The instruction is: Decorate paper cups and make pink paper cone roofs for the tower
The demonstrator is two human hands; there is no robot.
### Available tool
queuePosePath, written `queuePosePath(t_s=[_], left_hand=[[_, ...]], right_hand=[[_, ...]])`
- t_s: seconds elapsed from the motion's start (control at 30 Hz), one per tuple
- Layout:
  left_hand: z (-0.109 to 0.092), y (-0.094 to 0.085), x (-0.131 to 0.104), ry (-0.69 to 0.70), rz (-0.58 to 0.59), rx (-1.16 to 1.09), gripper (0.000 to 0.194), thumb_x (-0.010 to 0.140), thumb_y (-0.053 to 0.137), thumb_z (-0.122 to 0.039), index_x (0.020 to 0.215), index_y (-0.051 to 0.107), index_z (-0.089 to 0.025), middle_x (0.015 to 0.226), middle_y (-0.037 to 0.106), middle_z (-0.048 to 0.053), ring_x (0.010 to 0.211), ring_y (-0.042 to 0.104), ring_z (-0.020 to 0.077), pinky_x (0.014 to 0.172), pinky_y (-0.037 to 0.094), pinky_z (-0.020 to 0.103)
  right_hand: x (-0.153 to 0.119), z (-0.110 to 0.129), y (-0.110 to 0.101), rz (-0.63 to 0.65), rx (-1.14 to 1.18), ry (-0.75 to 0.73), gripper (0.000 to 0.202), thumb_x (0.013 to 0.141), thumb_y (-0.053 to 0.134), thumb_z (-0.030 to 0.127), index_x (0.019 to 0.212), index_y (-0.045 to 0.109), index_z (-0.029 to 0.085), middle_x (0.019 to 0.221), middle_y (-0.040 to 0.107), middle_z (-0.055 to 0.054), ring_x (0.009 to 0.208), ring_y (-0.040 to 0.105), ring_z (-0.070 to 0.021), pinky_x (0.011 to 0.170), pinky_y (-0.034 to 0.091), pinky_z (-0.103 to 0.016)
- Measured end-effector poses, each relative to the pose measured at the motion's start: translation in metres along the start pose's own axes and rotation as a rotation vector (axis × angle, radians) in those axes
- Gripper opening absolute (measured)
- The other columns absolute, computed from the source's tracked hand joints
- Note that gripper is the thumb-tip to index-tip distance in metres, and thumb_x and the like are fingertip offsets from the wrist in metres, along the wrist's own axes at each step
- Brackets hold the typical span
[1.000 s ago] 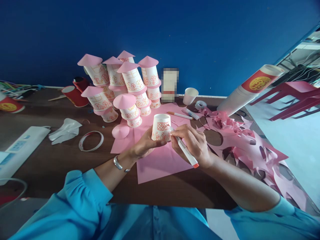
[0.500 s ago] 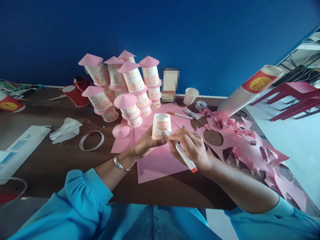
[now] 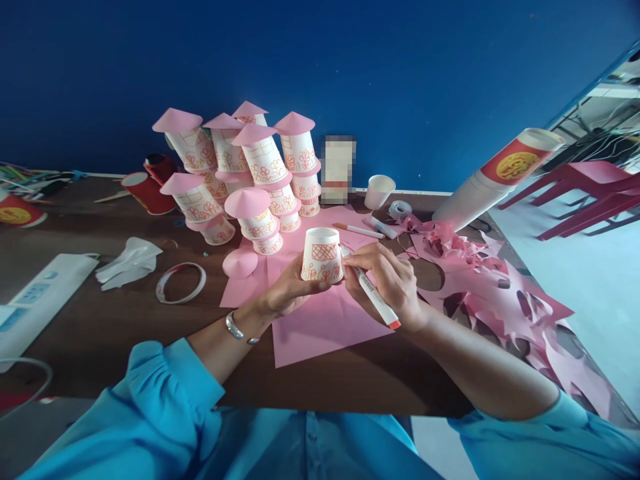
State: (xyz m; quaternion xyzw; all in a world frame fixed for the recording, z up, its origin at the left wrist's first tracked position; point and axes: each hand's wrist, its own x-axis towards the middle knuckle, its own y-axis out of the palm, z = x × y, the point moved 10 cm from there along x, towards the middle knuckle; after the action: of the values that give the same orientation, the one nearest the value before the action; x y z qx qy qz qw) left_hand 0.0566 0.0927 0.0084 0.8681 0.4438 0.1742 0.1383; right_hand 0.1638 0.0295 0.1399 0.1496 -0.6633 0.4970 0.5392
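Note:
My left hand (image 3: 289, 291) grips a white paper cup (image 3: 321, 257), held bottom up over the pink paper (image 3: 320, 327). Red drawings cover the cup: a lattice window near the top and flowers round the lower part. In my right hand (image 3: 387, 280) is a white marker pen (image 3: 375, 300) with a red end, its tip side close to the cup's right edge. Behind to the left stand several decorated paper cup towers (image 3: 265, 160) with pink cone roofs. A loose pink paper cone (image 3: 240, 263) lies left of the cup.
Cut pink paper scraps (image 3: 505, 293) spread over the right side. A leaning cup stack (image 3: 490, 187), a single paper cup (image 3: 379, 192), another marker (image 3: 357, 231) and a tape roll (image 3: 401, 210) are behind. To the left lie a larger tape roll (image 3: 159, 283) and a power strip (image 3: 45, 300).
My right hand and the marker have shifted slightly right, from the cup's front lower side to its right edge. My left hand still holds the cup in nearly the same place.

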Motion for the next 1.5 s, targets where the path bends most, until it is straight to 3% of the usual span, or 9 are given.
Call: queuePosePath(t_s=[0.2, 0.57, 1.5], left_hand=[[-0.001, 0.002, 0.001, 0.003, 0.005, -0.040, 0.033, 0.083, 0.087, -0.029, 0.112, 0.074, -0.020, 0.102, 0.073, 0.005, 0.095, 0.068, 0.0195, 0.088, 0.054, 0.032], [-0.001, 0.001, -0.001, -0.010, -0.019, -0.039, 0.037, 0.083, 0.087, -0.029, 0.116, 0.075, -0.020, 0.104, 0.077, 0.006, 0.098, 0.073, 0.0230, 0.095, 0.055, 0.037], [-0.003, 0.000, -0.002, -0.024, -0.035, -0.031, 0.031, 0.085, 0.086, -0.032, 0.110, 0.073, -0.018, 0.100, 0.077, 0.007, 0.096, 0.074, 0.0233, 0.088, 0.057, 0.035]], right_hand=[[0.000, -0.001, 0.001, -0.008, -0.003, 0.009, 0.022, 0.094, 0.062, 0.005, 0.104, 0.058, 0.023, 0.079, 0.071, 0.001, 0.065, 0.069, -0.0141, 0.054, 0.054, -0.026], [0.000, 0.002, 0.003, 0.021, 0.018, 0.011, 0.020, 0.095, 0.060, 0.005, 0.102, 0.057, 0.024, 0.078, 0.071, 0.002, 0.064, 0.069, -0.0134, 0.055, 0.053, -0.025], [-0.005, 0.011, 0.008, 0.038, 0.041, 0.008, 0.019, 0.095, 0.059, 0.004, 0.101, 0.055, 0.022, 0.076, 0.068, 0.001, 0.062, 0.067, -0.0128, 0.054, 0.052, -0.024]])
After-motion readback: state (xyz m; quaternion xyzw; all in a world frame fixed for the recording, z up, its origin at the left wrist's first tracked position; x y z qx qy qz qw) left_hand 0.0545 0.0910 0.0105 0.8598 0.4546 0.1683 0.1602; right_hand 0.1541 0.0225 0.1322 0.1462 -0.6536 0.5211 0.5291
